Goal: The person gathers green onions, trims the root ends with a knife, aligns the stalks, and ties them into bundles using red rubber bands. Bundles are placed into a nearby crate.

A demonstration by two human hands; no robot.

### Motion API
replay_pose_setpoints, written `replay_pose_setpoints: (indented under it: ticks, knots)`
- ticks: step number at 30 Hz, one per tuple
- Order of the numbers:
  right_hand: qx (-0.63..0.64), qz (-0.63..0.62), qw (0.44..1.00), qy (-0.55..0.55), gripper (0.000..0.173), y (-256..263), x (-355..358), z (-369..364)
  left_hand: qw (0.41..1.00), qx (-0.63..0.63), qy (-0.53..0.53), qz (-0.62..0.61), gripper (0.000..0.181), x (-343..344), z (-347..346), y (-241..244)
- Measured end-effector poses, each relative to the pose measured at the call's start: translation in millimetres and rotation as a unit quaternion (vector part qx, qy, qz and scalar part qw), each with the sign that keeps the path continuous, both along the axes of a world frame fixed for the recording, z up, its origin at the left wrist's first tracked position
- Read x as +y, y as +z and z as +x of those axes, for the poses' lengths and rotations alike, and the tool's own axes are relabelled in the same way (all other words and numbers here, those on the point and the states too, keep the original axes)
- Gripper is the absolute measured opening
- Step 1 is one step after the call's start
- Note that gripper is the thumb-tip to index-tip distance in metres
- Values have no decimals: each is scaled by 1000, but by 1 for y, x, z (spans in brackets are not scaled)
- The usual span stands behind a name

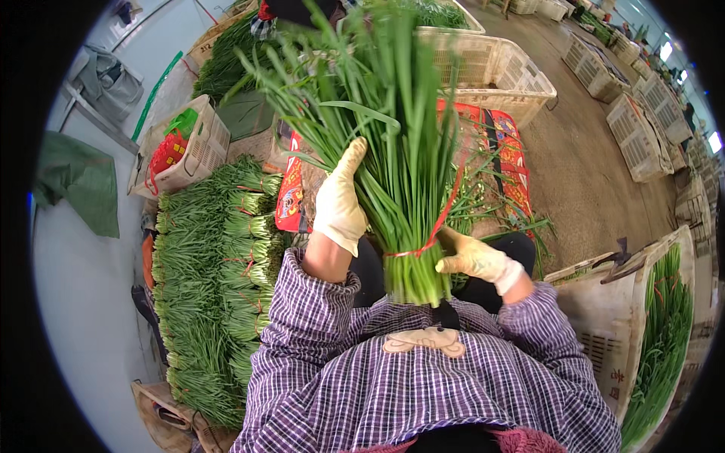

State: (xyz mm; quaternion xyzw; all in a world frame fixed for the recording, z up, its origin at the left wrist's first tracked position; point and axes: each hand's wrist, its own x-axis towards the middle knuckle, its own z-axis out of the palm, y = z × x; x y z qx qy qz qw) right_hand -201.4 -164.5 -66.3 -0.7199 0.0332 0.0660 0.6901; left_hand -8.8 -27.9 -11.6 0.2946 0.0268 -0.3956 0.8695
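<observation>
A large bunch of Chinese chives [405, 221] stands upright before me, its long leaves spreading upward and its pale cut ends down. Near the base a red tie [410, 253] circles the stalks, and its loose tail runs up the right side. My left hand [341, 198], in a pale thin glove, grasps the left side of the leaves, thumb up and fingers hidden behind. Lower down, my right hand [476, 259], gloved too, holds the right side at the tie, with its thumb in front of the stalks. The leaf tips are blurred.
Stacked tied bunches [209, 283] lie to my left. Loose leaf scraps litter a red patterned surface [512, 164] in front. A plastic crate [493, 62] stands beyond it; another crate [600, 323] holding chives is at my right. At the top, a person [300, 11] is partly visible.
</observation>
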Motion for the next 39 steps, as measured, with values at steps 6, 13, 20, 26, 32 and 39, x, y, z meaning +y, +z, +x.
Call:
replay_pose_setpoints:
  ticks: [6,13,20,26,32,39]
  knots:
    - [45,322,944,-52,66,21,12,13,999,-27,11,12,34,14,-5,-6]
    - [93,517,848,-76,50,58,6,0,553,-705,246,370,94,88,-73,-56]
    - [170,766,618,-36,63,103,15,-4,378,-918,49,112,80,39,-28,60]
    - [-150,201,959,-129,58,137,1,-13,834,-537,-103,70,92,37,-35,85]
    - [-235,-63,953,-180,103,132,17,10,887,-458,-63,-9,71,29,-53,91]
    - [-16,-126,989,-73,98,45,38,-7,912,-409,-9,-18,42,23,-40,96]
